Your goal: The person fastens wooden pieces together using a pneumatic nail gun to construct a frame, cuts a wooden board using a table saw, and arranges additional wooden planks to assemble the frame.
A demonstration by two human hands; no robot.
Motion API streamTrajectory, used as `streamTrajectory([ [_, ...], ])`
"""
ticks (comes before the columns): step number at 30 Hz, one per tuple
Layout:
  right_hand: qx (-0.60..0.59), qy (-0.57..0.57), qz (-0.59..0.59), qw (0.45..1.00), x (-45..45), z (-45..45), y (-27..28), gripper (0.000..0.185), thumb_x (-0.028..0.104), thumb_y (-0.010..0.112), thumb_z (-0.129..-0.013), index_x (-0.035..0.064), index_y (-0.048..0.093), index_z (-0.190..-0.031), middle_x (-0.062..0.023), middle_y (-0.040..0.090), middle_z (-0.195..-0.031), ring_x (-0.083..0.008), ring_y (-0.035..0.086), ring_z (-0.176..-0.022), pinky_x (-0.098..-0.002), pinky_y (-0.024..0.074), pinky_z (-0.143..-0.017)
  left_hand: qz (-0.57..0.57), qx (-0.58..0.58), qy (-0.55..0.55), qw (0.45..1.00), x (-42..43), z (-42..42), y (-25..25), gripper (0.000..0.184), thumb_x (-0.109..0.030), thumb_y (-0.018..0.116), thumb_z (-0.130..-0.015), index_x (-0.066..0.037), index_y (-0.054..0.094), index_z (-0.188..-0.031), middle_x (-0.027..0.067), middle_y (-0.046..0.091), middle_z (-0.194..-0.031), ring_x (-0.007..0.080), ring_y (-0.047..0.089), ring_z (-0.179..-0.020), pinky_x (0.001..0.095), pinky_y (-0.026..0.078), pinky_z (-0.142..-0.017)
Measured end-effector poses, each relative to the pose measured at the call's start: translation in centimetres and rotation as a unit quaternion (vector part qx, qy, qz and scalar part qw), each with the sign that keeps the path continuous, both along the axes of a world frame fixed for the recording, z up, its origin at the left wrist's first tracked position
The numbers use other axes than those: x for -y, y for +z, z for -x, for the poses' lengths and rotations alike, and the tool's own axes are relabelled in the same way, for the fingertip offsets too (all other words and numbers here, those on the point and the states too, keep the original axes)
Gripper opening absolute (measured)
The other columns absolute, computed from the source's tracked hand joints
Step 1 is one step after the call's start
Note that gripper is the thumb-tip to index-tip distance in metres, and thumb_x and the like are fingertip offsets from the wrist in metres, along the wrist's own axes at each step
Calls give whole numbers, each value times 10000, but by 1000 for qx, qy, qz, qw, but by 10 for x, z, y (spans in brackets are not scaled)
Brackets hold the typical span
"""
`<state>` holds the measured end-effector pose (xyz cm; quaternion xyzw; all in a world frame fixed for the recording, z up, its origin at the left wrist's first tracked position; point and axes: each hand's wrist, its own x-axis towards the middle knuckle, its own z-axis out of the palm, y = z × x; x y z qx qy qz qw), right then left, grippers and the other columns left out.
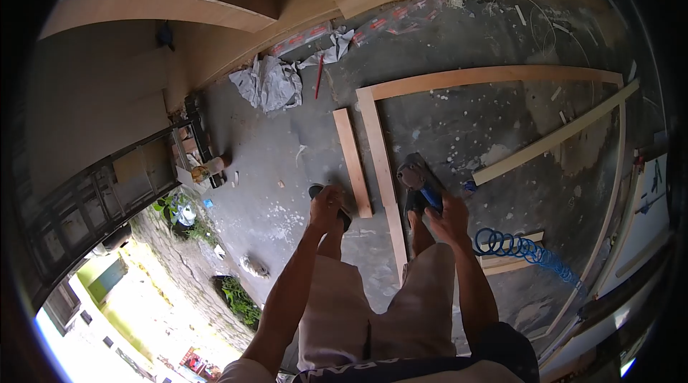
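My right hand [449, 219] is closed around the blue handle of a pneumatic nail gun [413, 174], whose dark head points away from me. A blue coiled air hose [512, 245] runs off to the right behind that hand. My left hand [327, 207] hangs above my left foot with its fingers curled in. Whatever it may hold is too small or hidden to make out. Beside it on the floor lies a short loose board [352, 163]. A large wooden frame [378, 141] of joined boards lies flat, with its left side passing between my feet.
A pale strip [555, 132] lies slanted across the frame. Crumpled paper [269, 85] and a red stick-like item [319, 76] lie farther off. Leftward are a metal gate track [100, 204] and a bright outdoor opening. Wood panels lean along the far wall. Scraps dot the concrete floor [279, 146].
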<state>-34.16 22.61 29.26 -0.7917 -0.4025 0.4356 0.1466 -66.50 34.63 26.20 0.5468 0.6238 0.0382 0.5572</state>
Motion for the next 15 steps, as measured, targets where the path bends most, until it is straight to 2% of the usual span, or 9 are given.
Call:
streamTrajectory([
  [1,4,-25,-13,1000,2,1,-2,329,219,771,-750,17,637,-972,-234,679,-851,-433,660,-832,-498,507,-742,2,18,47,999,-9,-4,-3,293,-15,596,-845,5,642,-1134,52,678,-847,133,645,-766,284,521,-714],
  [6,7,-110,30,993,9,5,22,315,188,778,-711,25,633,-938,-227,669,-846,-449,640,-831,-514,491,-735,27,-2,-21,999,-60,24,-34,259,6,597,-838,14,661,-1089,31,673,-800,120,632,-752,259,502,-708],
  [8,126,-91,48,987,21,18,34,317,165,786,-699,23,636,-939,-227,665,-840,-459,629,-839,-521,483,-723,47,19,-1,999,-86,36,-41,264,21,610,-829,16,661,-1088,35,674,-797,119,632,-749,264,507,-712],
  [10,186,-125,75,972,33,43,51,304,155,787,-698,25,634,-926,-217,669,-838,-461,631,-842,-517,487,-711,53,20,-18,998,-120,45,-33,261,22,619,-827,14,662,-1085,45,680,-800,124,639,-756,269,513,-717],
  [11,183,-177,103,962,40,58,53,279,195,796,-732,30,636,-892,-190,679,-801,-432,654,-794,-503,493,-688,49,15,-20,999,-135,49,-32,259,24,629,-824,11,663,-1081,55,685,-803,129,647,-763,274,519,-723],
  [12,190,-179,109,959,47,72,54,279,195,796,-732,30,636,-892,-190,679,-801,-432,654,-794,-503,493,-688,61,32,-67,995,-155,79,-58,241,23,637,-834,10,664,-1073,83,700,-843,150,663,-792,285,529,-742],
  [14,197,-300,106,927,40,111,66,295,259,805,-769,32,649,-874,-167,691,-767,-389,681,-742,-475,506,-680,21,35,-121,992,-198,105,-70,224,8,633,-852,6,665,-1074,104,705,-873,172,672,-809,301,535,-756],
  [15,195,-320,147,915,33,126,71,324,314,807,-789,33,667,-876,-156,702,-754,-353,698,-713,-449,522,-690,-7,26,-142,990,-220,113,-74,219,0,631,-859,5,665,-1076,109,704,-879,178,671,-808,311,536,-760],
])
